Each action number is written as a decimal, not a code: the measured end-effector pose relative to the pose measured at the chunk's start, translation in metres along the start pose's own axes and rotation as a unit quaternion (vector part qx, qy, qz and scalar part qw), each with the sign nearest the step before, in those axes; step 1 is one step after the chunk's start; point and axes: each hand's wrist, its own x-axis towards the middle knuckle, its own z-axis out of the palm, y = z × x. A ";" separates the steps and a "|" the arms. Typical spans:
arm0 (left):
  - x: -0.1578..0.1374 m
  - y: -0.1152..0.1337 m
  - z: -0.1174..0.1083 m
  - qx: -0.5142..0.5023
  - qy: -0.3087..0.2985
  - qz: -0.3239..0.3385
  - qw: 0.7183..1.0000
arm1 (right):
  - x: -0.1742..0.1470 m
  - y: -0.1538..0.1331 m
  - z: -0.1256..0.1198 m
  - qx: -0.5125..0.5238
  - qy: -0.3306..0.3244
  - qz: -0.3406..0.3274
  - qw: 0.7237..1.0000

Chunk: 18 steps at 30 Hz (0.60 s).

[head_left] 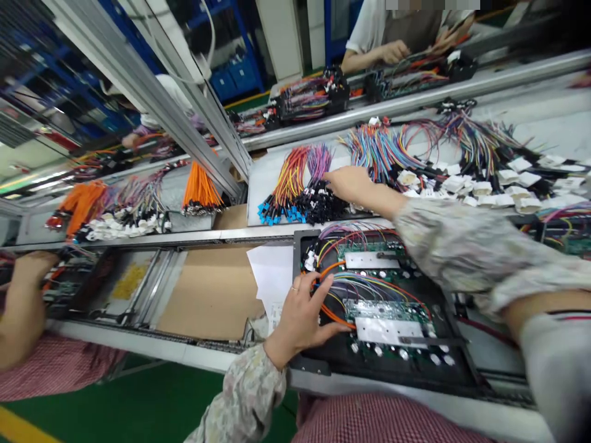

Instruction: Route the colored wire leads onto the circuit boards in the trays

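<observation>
My left hand (pixel 300 311) lies over the left edge of a black tray (pixel 318 351), thumb and index finger apart, touching the orange wires (pixel 339 317). In the tray sit two green circuit boards (pixel 388 307) with silver plates and bundles of coloured wires. Beyond the tray, my right hand (pixel 353 187) reaches to a pile of purple wires (pixel 319 160) with black connectors (pixel 318 203). Its fingers are bent together at the pile; what they pinch is hidden. Red and yellow wires with blue connectors (pixel 281 210) lie just left of that pile.
Multicoloured wires (pixel 376 147) and white connectors (pixel 480 184) cover the shelf on the right. Orange wires (pixel 201 187) lie left, beyond a metal post (pixel 221 123). Cardboard (pixel 207 295) and white paper (pixel 274 271) are beside the tray. Co-workers' hands (pixel 394 52) show across the line and at left.
</observation>
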 end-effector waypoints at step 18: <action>0.014 0.031 -0.026 -0.492 0.205 -0.131 0.836 | -0.167 -0.036 -0.060 -0.032 0.069 -0.162 0.984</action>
